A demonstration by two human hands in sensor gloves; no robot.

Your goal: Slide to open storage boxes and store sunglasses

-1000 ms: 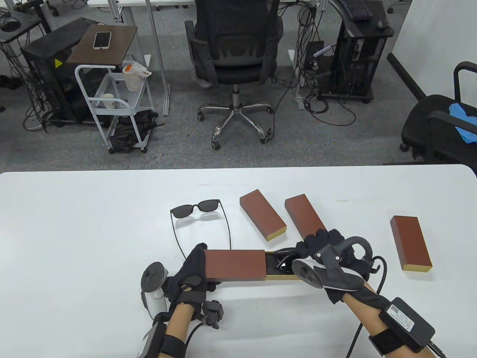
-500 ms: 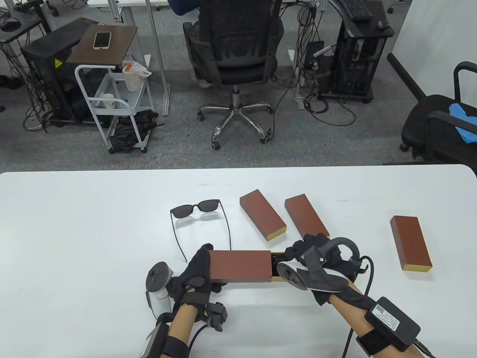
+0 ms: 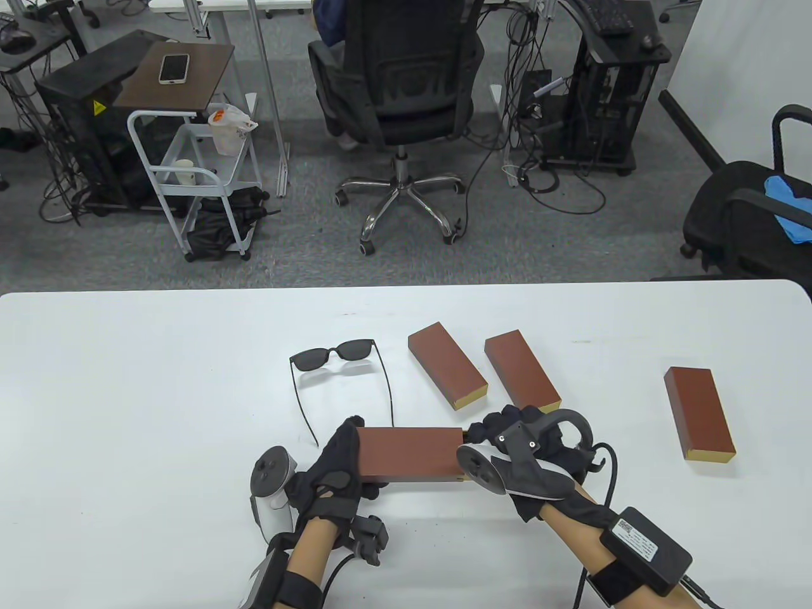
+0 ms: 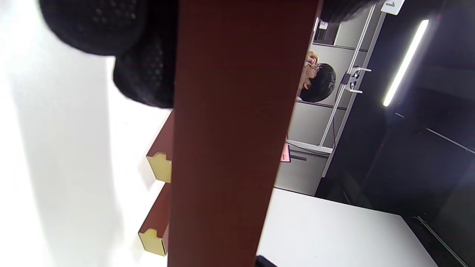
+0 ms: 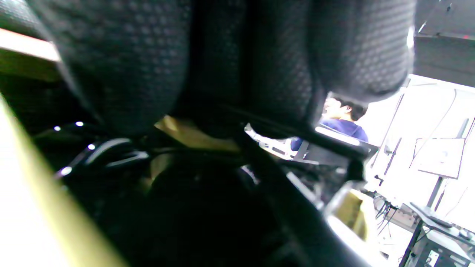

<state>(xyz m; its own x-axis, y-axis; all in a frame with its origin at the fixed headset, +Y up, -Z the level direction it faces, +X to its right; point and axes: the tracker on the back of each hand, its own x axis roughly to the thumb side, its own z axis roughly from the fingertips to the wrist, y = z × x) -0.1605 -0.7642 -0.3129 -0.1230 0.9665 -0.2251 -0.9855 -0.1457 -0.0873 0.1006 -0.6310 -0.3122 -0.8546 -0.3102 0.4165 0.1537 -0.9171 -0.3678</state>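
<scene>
A reddish-brown storage box (image 3: 409, 454) is lying lengthwise near the table's front edge, its pale inner tray (image 3: 465, 436) showing only as a sliver at its right end. Three more closed brown boxes are lying flat: two angled ones (image 3: 447, 363) (image 3: 522, 370) toward the table's middle, a third (image 3: 699, 412) toward the right edge. Black sunglasses (image 3: 333, 357) are sitting unfolded behind the front box, arms pointing toward the front edge.

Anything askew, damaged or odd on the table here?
Nothing damaged or spilled. The sunglasses lie unfolded, arms spread. Two boxes sit skewed, a third apart at the right.
</scene>
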